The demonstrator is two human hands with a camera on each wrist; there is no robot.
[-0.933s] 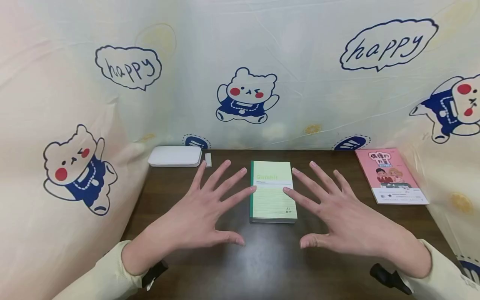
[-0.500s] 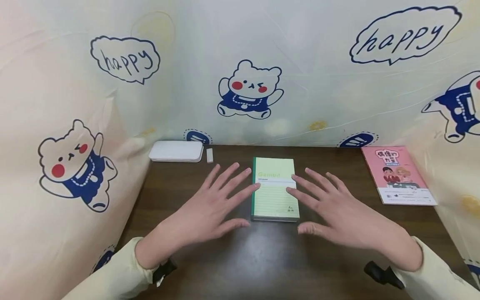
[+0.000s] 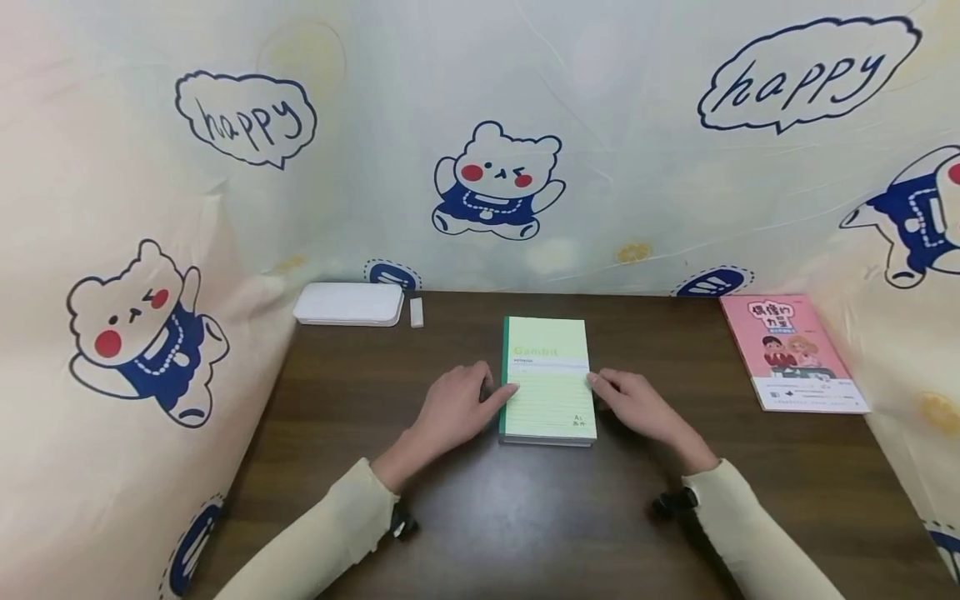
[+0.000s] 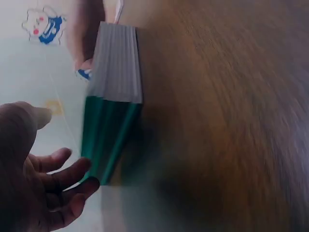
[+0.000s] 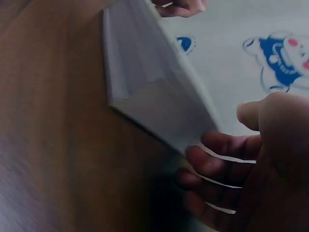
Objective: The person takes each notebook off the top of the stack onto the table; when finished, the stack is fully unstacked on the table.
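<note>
A stack of notebooks (image 3: 549,400) with a pale green lined cover and dark green spines lies on the table between my hands. At its left side is my left hand (image 3: 453,408), thumb over the cover's edge in the head view. In the left wrist view its loosely bent fingers (image 4: 79,169) meet the green spines (image 4: 104,135), while the thumb stands apart. My right hand (image 3: 639,406) is at the opposite side. The right wrist view has its bent fingers (image 5: 207,157) against the page edges (image 5: 159,106), with the thumb lifted off the cover.
On the dark wooden table (image 3: 510,525), a white case (image 3: 350,303) and a small white block (image 3: 416,312) lie at the back left. A pink book (image 3: 791,350) lies at the right. Printed cloth (image 3: 637,167) hangs behind and along both sides.
Both hands, earlier spread above the table in front of the notebooks, have lowered to either side of the stack, and their fingers have bent. The notebooks stay in place.
</note>
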